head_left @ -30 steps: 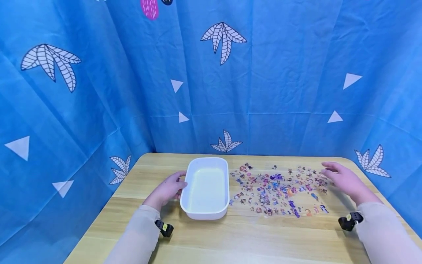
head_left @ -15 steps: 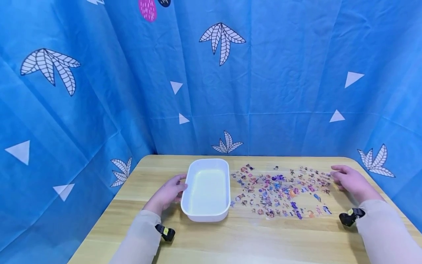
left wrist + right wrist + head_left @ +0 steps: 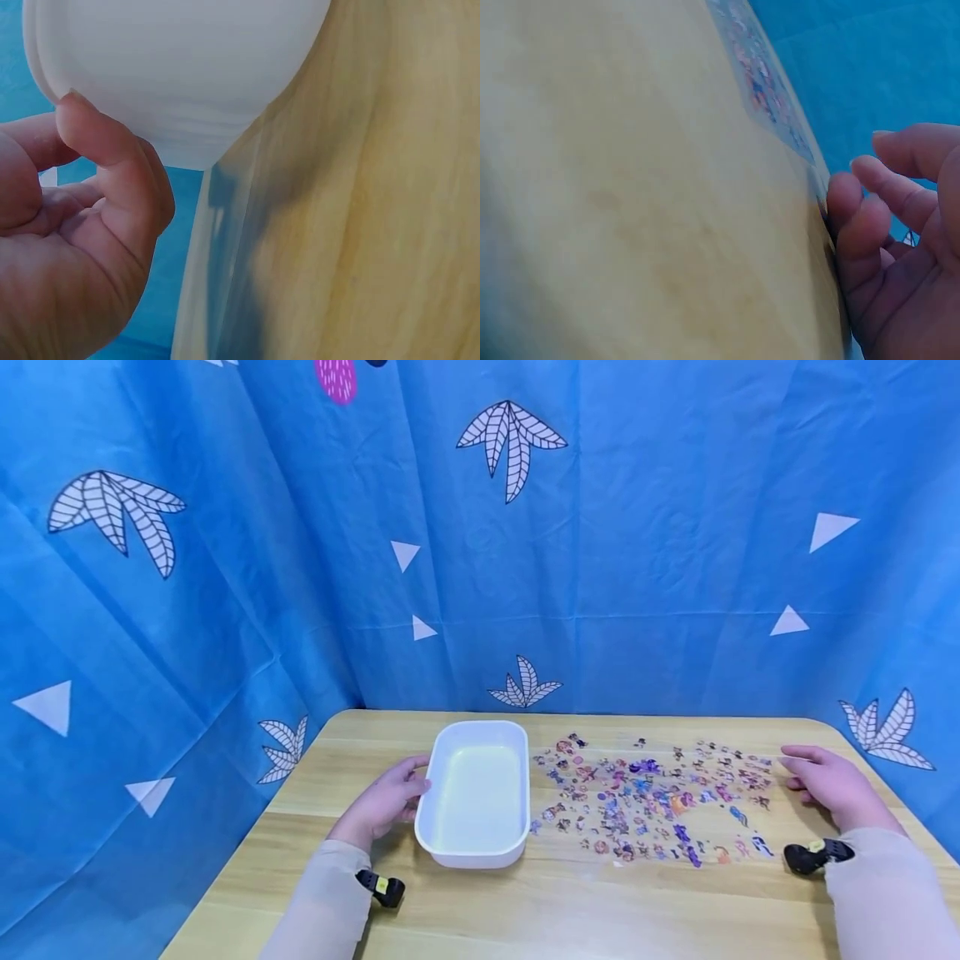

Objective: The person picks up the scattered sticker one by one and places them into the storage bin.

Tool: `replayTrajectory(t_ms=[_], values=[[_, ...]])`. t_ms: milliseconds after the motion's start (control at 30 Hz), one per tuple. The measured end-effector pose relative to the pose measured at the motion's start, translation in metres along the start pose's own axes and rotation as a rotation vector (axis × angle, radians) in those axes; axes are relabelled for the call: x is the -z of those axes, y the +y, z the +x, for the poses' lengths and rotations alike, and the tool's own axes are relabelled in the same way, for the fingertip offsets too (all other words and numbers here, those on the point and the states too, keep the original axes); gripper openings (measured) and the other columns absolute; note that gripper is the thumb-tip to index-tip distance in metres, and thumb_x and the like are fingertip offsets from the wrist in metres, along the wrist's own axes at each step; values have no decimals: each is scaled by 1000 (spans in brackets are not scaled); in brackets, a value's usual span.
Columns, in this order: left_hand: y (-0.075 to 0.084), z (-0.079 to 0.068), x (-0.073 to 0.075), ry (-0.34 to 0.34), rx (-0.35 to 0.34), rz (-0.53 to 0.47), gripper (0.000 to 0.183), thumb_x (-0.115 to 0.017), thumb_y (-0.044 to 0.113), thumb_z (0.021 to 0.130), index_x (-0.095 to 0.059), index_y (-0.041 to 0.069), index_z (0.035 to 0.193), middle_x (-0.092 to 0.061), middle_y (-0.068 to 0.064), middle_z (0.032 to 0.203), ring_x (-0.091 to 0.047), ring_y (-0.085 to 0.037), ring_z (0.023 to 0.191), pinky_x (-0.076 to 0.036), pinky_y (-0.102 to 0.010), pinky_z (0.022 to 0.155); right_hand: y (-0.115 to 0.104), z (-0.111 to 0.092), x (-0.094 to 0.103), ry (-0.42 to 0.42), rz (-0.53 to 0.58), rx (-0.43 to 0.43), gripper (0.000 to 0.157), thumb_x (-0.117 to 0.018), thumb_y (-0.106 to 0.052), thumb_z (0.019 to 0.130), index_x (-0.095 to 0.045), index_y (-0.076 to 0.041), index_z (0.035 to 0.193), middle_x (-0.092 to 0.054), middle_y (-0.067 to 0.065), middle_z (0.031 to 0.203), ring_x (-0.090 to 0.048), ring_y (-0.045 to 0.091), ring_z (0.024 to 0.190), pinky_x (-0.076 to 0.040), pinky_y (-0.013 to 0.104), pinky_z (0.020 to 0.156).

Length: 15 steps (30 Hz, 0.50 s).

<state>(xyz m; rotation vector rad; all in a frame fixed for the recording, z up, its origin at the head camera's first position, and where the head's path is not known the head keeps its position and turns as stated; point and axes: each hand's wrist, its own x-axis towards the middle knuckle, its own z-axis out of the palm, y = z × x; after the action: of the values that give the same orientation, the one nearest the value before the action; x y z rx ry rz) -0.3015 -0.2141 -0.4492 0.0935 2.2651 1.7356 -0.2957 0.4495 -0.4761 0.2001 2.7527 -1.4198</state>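
Observation:
A white rectangular plastic tub (image 3: 480, 860) stands left of centre on the table in the head view. My left hand (image 3: 380, 802) is at its left side, thumb and fingertips touching the outside just by the rim. The left wrist view shows that hand (image 3: 82, 247) with loosely bent fingers against the tub's wall (image 3: 180, 67). Right of the tub lies a transparent sheet of small colourful cartoon stickers (image 3: 637, 806). My right hand (image 3: 836, 785) rests low beside the sheet's right end, its fingers relaxed and holding nothing.
The light wooden table (image 3: 570, 918) has rounded back corners. A blue curtain (image 3: 660, 543) with white leaves and triangles hangs behind it and along both sides. Black wrist cameras (image 3: 817, 855) sit on both sleeves.
My right hand has drawn back to the right from over the sticker sheet's end. The left hand stays at the tub. The head view has shifted slightly.

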Motion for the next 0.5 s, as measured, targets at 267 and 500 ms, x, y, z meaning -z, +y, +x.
replayTrajectory(t_ms=[267, 500], values=[[-1, -3, 0, -15, 5, -26, 52, -56, 12, 102, -40, 11, 152, -53, -19, 109, -62, -28, 91, -59, -37, 71, -1, 6, 2, -4, -47, 16, 68, -41, -38, 108, -29, 14, 150, -61, 16, 101, -60, 17, 77, -56, 33, 63], [-4, -7, 1, -42, -10, -41, 53, -55, 11, 102, -38, 8, 152, -52, -17, 102, -62, -24, 84, -57, -32, 65, -6, 7, 0, 2, -203, 30, 66, -45, -39, 106, -38, 13, 145, -57, 33, 118, -61, 34, 88, -53, 46, 69]])
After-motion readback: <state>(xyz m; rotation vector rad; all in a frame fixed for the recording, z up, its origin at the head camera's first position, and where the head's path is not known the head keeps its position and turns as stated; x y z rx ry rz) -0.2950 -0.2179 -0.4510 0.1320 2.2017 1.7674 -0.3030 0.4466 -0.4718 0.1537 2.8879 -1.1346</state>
